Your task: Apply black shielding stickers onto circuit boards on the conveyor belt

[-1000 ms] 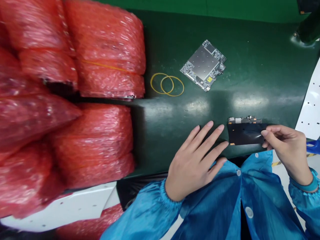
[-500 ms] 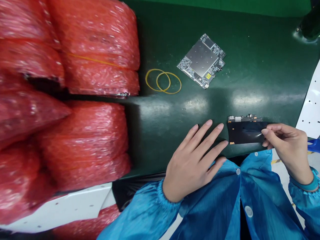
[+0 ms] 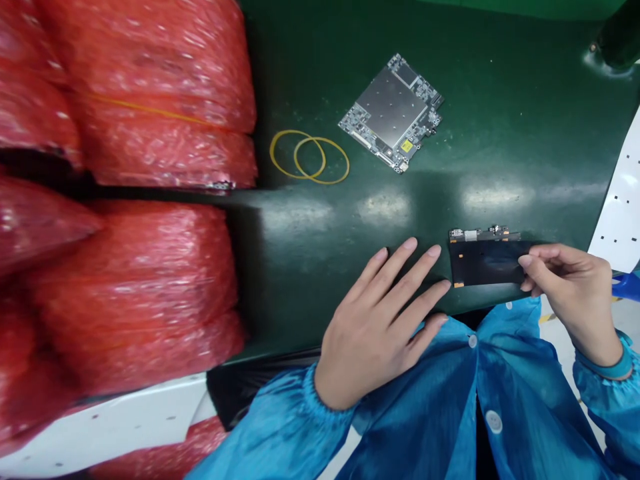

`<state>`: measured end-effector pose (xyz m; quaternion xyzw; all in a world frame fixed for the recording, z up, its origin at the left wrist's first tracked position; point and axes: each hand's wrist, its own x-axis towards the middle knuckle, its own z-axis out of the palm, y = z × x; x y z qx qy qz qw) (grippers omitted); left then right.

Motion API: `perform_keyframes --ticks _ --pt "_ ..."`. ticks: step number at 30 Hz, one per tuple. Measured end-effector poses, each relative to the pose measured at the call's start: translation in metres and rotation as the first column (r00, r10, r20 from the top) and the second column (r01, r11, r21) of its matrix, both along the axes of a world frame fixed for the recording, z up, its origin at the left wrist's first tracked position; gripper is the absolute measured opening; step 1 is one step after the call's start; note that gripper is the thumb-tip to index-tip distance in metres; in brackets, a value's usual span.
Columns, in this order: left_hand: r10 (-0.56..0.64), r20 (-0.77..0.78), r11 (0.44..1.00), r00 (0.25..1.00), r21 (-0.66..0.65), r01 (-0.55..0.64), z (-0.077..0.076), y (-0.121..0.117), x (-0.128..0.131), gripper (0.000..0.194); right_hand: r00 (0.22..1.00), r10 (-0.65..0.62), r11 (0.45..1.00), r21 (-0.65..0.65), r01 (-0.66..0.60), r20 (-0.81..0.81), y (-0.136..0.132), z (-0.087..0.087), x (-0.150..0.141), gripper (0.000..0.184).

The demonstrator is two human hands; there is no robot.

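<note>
while the person leans over a dark green anti-static mat (image 3: 525, 133), their right hand (image 3: 575, 293) pinches the right end of a black rectangular sheet (image 3: 485, 262) between thumb and curled fingertips. the sheet lies near the front edge of the mat, with small orange marks at its left corners and a narrow circuit strip (image 3: 485, 234) along its far edge. the left hand (image 3: 380, 327) is open and palm down, its fingers (image 3: 420, 267) spread and grasping nothing, the nearest fingertip just beside the sheet's left edge. farther up the mat lies a square circuit board (image 3: 391, 112) with a silver metal shield and a small yellow label. to its left are two overlapping yellow rubber bands (image 3: 309, 157). large bundles of red bubble wrap (image 3: 150, 127) are stacked along the left side, and a white perforated panel (image 3: 620, 200) sits at the right edge. the person wears a shiny blue smock (image 3: 425, 407) with white buttons.
</note>
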<state>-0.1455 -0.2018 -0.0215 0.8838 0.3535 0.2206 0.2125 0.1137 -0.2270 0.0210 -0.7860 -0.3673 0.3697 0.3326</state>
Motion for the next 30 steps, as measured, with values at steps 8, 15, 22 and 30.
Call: perform_keyframes --ticks 8,15,22,30 --pt "-0.009 -0.028 0.998 1.0 0.054 0.01 -0.0011 0.0009 -0.0005 0.029 1.0 0.002 1.0 0.002 -0.002 0.001 0.0011 0.0017 -0.0011 0.027" --pt "-0.011 -0.024 0.998 1.0 0.06 0.012 -0.0012 -0.0002 -0.0009 0.029 1.0 0.016 1.0 0.011 -0.016 0.012 0.0006 0.001 -0.0019 0.023" --pt "-0.08 -0.088 0.994 0.993 0.07 0.086 0.0007 0.0009 0.0009 0.044 1.0 0.02 1.0 0.023 -0.02 -0.001 -0.0009 0.0005 -0.0024 0.016" --pt "-0.143 -0.143 0.99 0.979 -0.029 0.14 0.0051 0.0003 0.0032 0.048 0.998 0.056 0.996 0.064 -0.058 0.027 -0.0033 -0.0008 -0.0036 0.01"
